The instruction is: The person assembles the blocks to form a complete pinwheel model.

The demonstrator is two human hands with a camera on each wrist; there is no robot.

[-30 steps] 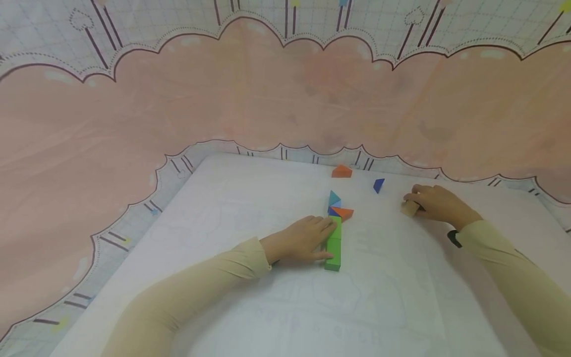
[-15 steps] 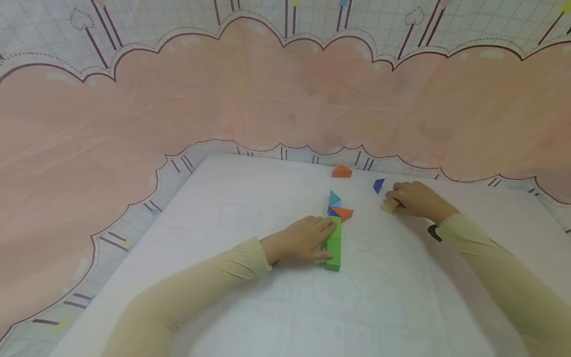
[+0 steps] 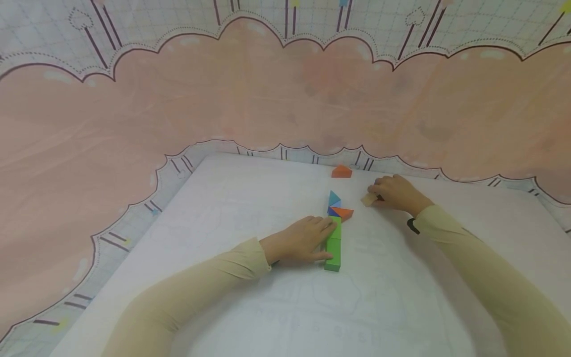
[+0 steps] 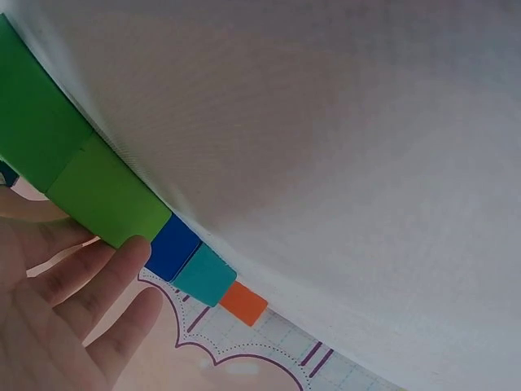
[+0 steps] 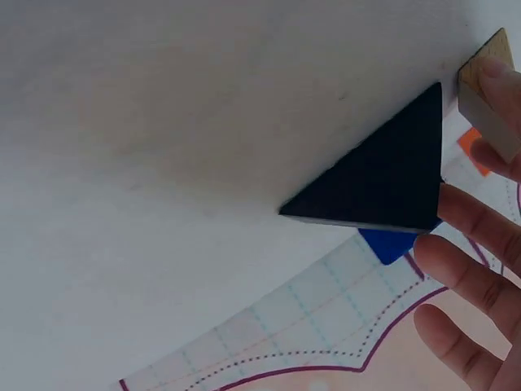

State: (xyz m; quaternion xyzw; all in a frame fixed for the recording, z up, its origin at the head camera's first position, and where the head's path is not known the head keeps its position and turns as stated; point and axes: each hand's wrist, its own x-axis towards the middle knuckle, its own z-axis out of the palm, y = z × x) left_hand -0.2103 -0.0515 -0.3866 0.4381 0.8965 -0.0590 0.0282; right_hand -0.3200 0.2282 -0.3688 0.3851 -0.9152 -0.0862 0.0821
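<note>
My left hand (image 3: 303,239) rests against the left side of a row of two green blocks (image 3: 333,253). Its fingers are fairly straight, and the fingertips touch the lighter green block (image 4: 110,191). Beyond the far end of the row stand a blue block (image 4: 173,247), a teal triangular block (image 3: 334,198) and an orange triangular block (image 3: 343,213). With thumb and index finger, my right hand (image 3: 397,192) pinches a tan wooden block (image 3: 368,200). A dark triangular block (image 5: 378,171) is by its other fingers; whether they hold it I cannot tell.
Near the far edge of the white tabletop (image 3: 267,173) sits another orange block (image 3: 341,172). A blue block (image 5: 387,244) lies partly behind the dark triangle, screened by my right hand in the head view. A patterned pink cloth (image 3: 267,89) hangs behind.
My right hand has moved left with the tan block, towards the coloured row, and now covers the loose blue block in the head view. The left hand has stayed in place.
</note>
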